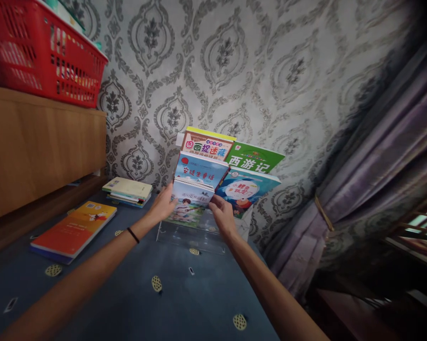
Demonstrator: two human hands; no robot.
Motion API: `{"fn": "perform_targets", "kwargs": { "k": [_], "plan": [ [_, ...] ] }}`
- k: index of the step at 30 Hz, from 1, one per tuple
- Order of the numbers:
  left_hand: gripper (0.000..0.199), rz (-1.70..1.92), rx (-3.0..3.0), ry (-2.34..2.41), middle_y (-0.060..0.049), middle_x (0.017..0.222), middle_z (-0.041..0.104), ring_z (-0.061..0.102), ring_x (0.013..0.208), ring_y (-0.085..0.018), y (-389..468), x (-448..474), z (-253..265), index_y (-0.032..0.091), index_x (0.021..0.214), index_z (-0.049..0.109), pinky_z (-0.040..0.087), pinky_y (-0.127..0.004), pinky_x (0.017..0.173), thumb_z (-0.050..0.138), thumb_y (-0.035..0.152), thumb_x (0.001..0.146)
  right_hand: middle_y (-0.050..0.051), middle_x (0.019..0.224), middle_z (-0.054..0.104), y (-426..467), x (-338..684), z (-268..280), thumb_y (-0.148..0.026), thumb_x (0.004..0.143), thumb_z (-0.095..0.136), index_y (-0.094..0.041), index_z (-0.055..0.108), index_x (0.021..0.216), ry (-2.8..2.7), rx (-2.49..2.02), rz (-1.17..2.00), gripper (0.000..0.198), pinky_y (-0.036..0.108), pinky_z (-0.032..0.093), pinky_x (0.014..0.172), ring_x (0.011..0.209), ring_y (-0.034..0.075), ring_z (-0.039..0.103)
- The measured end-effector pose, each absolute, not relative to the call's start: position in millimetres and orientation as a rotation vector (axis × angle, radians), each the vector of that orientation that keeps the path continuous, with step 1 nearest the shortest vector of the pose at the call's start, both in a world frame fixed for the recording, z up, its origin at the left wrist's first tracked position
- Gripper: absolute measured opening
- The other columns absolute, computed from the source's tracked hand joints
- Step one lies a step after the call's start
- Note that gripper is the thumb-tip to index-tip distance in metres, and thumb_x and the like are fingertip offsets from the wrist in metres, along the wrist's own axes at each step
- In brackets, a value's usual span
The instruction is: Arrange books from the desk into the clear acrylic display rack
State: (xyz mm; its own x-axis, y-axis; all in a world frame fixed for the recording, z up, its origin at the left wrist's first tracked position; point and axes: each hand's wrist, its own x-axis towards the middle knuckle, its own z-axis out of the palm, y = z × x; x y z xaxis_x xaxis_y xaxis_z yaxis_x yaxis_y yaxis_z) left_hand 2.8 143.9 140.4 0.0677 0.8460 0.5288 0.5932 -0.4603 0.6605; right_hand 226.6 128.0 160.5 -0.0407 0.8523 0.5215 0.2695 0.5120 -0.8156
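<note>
forearms (103, 263) extend, front book (190, 202) (face-out) held between left hand (164, 203) and right hand (222, 214)

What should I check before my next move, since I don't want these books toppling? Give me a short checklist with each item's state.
1. Left hand at the left edge of the front book: ok.
2. Right hand at that book's right edge: ok.
3. Front book's lower edge fully seated in the clear rack: cannot tell from this angle.
4. Green book standing, leaning back at the rear right: ok.
5. Orange book lying flat, apart from the rack: ok.
6. Rack steady on the table: cannot tell; one picture does not show whether it wobbles.
</note>
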Motion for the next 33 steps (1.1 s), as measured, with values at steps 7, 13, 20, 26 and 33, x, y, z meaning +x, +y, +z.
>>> {"fn": "perform_targets", "kwargs": {
  "k": [7, 13, 20, 26, 33],
  "plan": [
    [0.068, 1.331, 2.111, 1.419, -0.015, 0.136, 0.057, 0.051, 0.13, -0.027, 143.5, 2.6, 140.8, 0.016, 0.145, 0.038, 0.041, -0.044, 0.111, 0.059, 0.02, 0.081, 0.008, 0.108, 0.079, 128.8, 226.4, 161.1, -0.028, 0.068, 0.051, -0.017, 0.072, 0.111, -1.594, -1.0, 0.635, 0.049, 0.041, 0.054, 0.097, 0.108, 0.03, 0.071],
    [0.078, 1.401, 2.079, 1.377, -0.018, 0.139, 0.054, 0.05, 0.13, -0.029, 148.8, 1.3, 135.7, 0.013, 0.151, 0.03, 0.038, -0.046, 0.113, 0.06, 0.02, 0.079, 0.006, 0.111, 0.078, 135.8, 224.8, 154.4, -0.026, 0.068, 0.055, -0.021, 0.071, 0.108, -1.569, -0.969, 0.67, 0.043, 0.042, 0.054, 0.097, 0.108, 0.03, 0.07],
    [0.071, 1.31, 2.121, 1.435, -0.016, 0.141, 0.053, 0.046, 0.135, -0.028, 146.5, 2.5, 138.9, 0.015, 0.147, 0.035, 0.038, -0.044, 0.114, 0.058, 0.022, 0.081, 0.011, 0.111, 0.077, 142.9, 224.4, 147.7, -0.027, 0.069, 0.052, -0.016, 0.069, 0.111, -1.578, -1.031, 0.632, 0.047, 0.04, 0.054, 0.095, 0.107, 0.03, 0.07],
    [0.074, 1.294, 2.117, 1.499, -0.02, 0.147, 0.047, 0.041, 0.14, -0.03, 143.8, 7.5, 138.2, 0.012, 0.15, 0.03, 0.033, -0.044, 0.117, 0.057, 0.022, 0.082, 0.009, 0.114, 0.077, 140.5, 226.4, 149.9, -0.028, 0.071, 0.05, -0.017, 0.069, 0.115, -1.64, -1.056, 0.606, 0.049, 0.04, 0.054, 0.094, 0.108, 0.029, 0.07],
    [0.071, 1.372, 2.084, 1.474, -0.02, 0.14, 0.051, 0.043, 0.138, -0.029, 137.3, 4.0, 121.4, 0.009, 0.15, 0.033, 0.031, -0.042, 0.119, 0.055, 0.019, 0.083, 0.013, 0.124, 0.073, 137.6, 231.3, 142.3, -0.031, 0.07, 0.055, -0.015, 0.068, 0.121, -1.606, -1.033, 0.691, 0.055, 0.044, 0.053, 0.097, 0.115, 0.031, 0.067]
  ]
}}
